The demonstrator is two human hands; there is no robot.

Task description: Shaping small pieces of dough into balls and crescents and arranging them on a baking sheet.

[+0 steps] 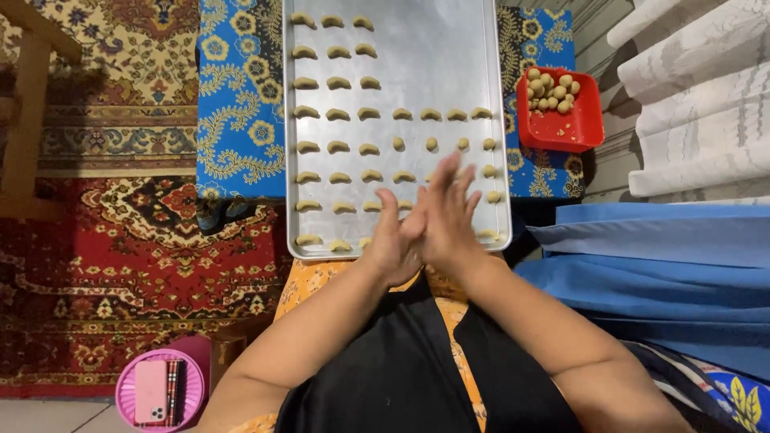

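Landmark: the rectangular silver metal baking tray (449, 48), lying on a blue cloth with yellow flower pattern (237, 104); every place below is given from this tray.

My left hand (391, 244): over the tray's near edge, palm pressed flat against my right hand, fingers straight.

My right hand (451, 212): also over the near edge, fingers spread and straight, laid against the left. I cannot tell whether anything lies between the palms.

Crescent-shaped pale dough pieces (338, 114): on the tray in three columns along its left side, eight or so rows deep, with some rows running on to the right. I count about thirty-three crescents in sight; my hands cover part of the near rows, so the count is not sure.

Small round dough lumps on the tray (431, 143): about six, to the right of the crescents, in the middle and near rows.

Square red plastic tub (561, 112): one, just beside the tray's right edge, on the same cloth.

Pale dough balls (549, 92): about a dozen, heaped in the tub's far corner.

Round pink plastic stool (160, 391): one, well apart from the tray, near and left, on the patterned red carpet (120, 265).

Pink phone (151, 391): one, flat on the stool, with a striped dark wallet (176, 390) touching its right side.

Blue folded fabric (666, 265): stacked to the right of the tray's near corner.
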